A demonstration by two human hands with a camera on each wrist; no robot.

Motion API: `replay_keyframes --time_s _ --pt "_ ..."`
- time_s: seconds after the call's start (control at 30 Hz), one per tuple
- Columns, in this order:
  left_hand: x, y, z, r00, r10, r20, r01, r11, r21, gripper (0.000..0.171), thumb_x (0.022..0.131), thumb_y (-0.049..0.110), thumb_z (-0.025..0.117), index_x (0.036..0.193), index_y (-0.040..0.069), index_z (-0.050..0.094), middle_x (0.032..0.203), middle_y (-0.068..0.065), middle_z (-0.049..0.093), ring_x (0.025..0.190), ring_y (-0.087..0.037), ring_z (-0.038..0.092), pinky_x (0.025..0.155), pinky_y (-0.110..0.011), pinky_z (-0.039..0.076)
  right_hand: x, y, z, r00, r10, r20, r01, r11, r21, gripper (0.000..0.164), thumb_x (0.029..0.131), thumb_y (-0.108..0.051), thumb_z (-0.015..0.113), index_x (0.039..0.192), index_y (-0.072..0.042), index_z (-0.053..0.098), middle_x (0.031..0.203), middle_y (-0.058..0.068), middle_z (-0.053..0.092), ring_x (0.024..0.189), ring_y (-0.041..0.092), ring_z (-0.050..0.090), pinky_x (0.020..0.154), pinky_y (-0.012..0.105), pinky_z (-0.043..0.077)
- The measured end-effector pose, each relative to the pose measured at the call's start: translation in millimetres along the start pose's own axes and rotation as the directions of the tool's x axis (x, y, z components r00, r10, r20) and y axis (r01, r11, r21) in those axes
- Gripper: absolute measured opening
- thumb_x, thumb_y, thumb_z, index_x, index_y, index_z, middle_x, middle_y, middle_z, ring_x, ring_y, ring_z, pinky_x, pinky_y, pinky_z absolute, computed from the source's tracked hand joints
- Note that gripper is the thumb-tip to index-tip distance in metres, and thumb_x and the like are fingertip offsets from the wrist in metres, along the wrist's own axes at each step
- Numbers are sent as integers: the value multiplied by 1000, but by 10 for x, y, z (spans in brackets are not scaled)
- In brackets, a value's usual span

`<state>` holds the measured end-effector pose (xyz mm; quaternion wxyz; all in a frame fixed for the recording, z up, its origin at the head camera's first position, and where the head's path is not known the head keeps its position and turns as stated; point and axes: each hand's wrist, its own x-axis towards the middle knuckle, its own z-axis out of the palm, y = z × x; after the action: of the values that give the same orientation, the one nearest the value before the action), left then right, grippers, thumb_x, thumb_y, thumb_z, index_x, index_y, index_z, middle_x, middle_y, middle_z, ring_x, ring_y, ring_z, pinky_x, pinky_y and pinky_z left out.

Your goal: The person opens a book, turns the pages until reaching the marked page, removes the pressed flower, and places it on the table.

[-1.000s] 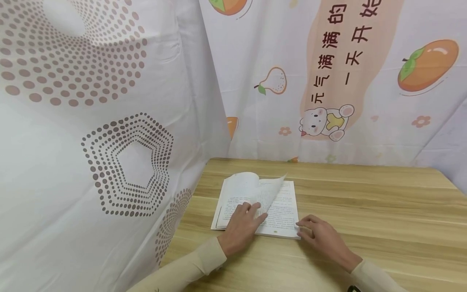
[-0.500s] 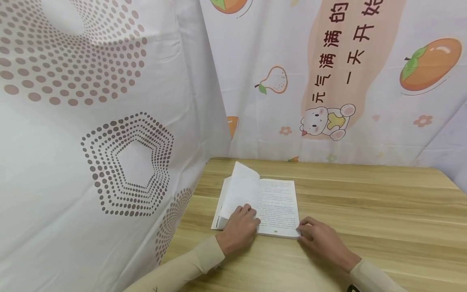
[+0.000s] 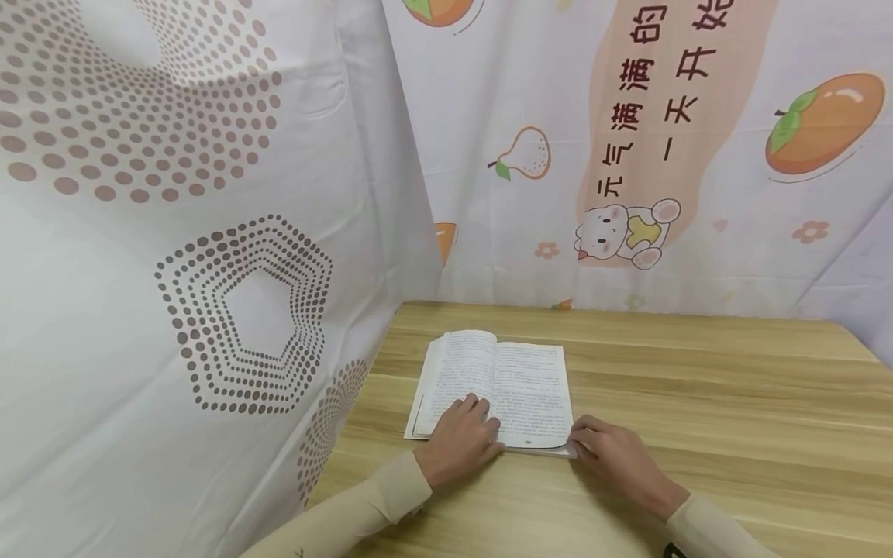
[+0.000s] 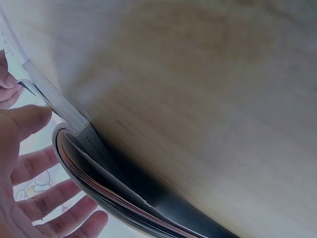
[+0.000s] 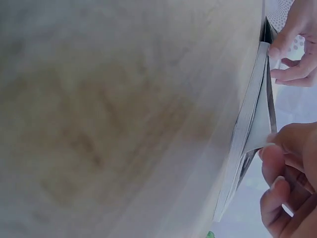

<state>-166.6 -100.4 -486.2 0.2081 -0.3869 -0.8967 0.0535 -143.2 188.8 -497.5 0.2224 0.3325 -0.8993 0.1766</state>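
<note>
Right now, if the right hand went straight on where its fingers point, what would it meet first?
The open book: the right hand already pinches its page corner. The left hand seems close to that line farther on; depth is unclear.

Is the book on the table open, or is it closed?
The book is open: printed pages show on both sides, and the right hand pinches one lifted page.

The head view is bright and evenly lit, with a soft, pale shine on the light-brown wooden table (image 3: 718, 387). Both wrist views are dimmer and hazy, and the table's grain is blurred there. In the left wrist view, dark shadow fills the space beneath the open, white-paged paper book (image 3: 533, 391), while the white, fruit-printed cloth (image 3: 474, 101) looks washed out.
</note>
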Motion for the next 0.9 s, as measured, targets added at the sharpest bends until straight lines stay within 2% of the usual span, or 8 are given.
replay_keyframes --time_s 0.17,0.4,0.57,0.73,0.9 --pt "-3 10 1 1000 -4 -7 4 1000 13 42 83 61 61 81 20 69 80 1 51 72 -16 40 59 -29 38 24 -7 -18 1000 13 -22 -13 1000 28 14 71 -8 81 79 -17 72 87 -12 63 71 -3 57 58 22 49" --pt "1 6 -2 999 -3 -32 4 1000 25 42 82 62 60 74 22 66 75 2 49 68 -16 38 56 -29 37 45 -9 -57 998 61 -27 -58 992 110 9 74 -14 81 77 -18 74 84 -15 64 69 -6 53 58 21 46" --pt "4 5 -3 1000 -1 -25 2 999 38 44 81 64 59 76 21 68 75 1 51 69 -17 40 57 -30 39 60 -25 -82 995 99 -21 -96 988 125 7 77 -16 79 78 -20 74 86 -16 64 65 -8 47 55 18 42" --pt "10 4 -4 1000 8 -17 -7 999 44 41 85 59 58 75 21 68 75 0 51 68 -18 39 57 -31 38 90 -56 -107 993 92 -70 -82 987 140 10 76 -13 80 81 -19 74 88 -14 65 58 -11 40 50 12 36" --pt "7 10 -18 1000 -7 -13 8 999 32 35 91 49 57 75 20 68 75 0 51 68 -17 41 59 -31 41 117 -69 -130 984 111 -137 -85 979 183 17 74 -9 81 86 -17 73 93 -10 64 55 -10 40 49 8 33"
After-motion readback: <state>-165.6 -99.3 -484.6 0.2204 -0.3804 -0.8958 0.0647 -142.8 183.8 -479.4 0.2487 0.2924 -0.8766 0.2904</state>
